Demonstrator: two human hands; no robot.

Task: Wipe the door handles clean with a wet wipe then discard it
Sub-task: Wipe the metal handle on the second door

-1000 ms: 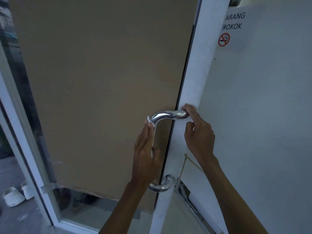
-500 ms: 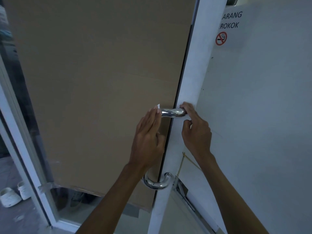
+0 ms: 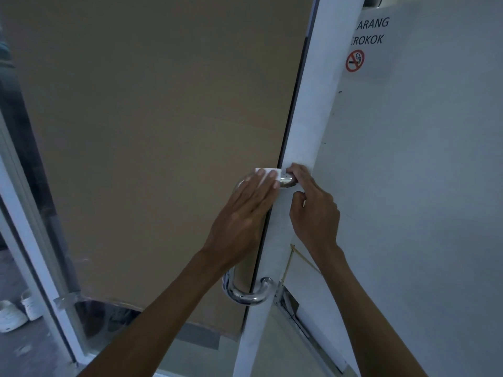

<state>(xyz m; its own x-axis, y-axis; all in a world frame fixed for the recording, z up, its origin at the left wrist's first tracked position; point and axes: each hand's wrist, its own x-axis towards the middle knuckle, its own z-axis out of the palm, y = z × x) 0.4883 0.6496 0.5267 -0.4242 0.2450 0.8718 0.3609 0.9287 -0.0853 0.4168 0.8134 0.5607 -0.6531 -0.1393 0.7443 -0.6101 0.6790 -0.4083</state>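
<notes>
At handle (image 3: 246, 296) top, left hand (image 3: 245, 213) fingers (image 3: 258, 183) flat on wipe (image 3: 268, 176); right hand (image 3: 315, 213) fingers pinching handle end.

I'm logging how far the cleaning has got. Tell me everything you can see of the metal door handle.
The door handle is a polished, chrome-looking round bar bent into a D-shaped pull, fixed upright on the white door frame. Its lower bend is bare and gleaming. The left hand, fingers straight, presses a white wet wipe over the upper bend; the right hand touches the top end beside the frame with its fingertips. The middle shaft is hidden behind the left hand.
</notes>
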